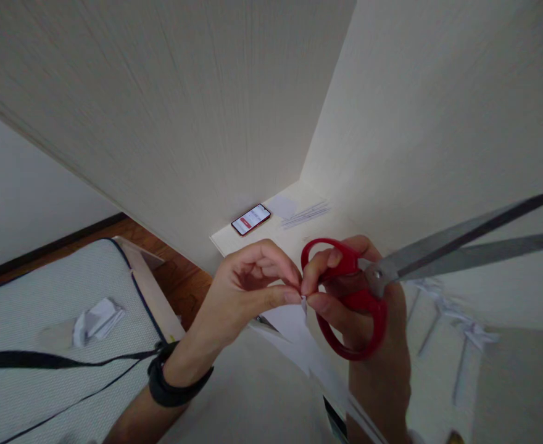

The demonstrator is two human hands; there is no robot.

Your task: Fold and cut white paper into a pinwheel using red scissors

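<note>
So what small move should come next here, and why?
Probably pull the tiny paper bit free. Both hands pinch it: left hand by thumb and forefinger, right hand beside it with the red scissors hooked on its fingers, blades open.

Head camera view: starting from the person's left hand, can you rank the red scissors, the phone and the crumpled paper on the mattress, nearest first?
From the left hand:
1. Red scissors: right beside it, held in the right hand, whose fingertips meet the left hand's over a small white scrap.
2. Phone: just beyond, lying on the pale desk.
3. Crumpled paper: far to the left, on the mattress.
</note>
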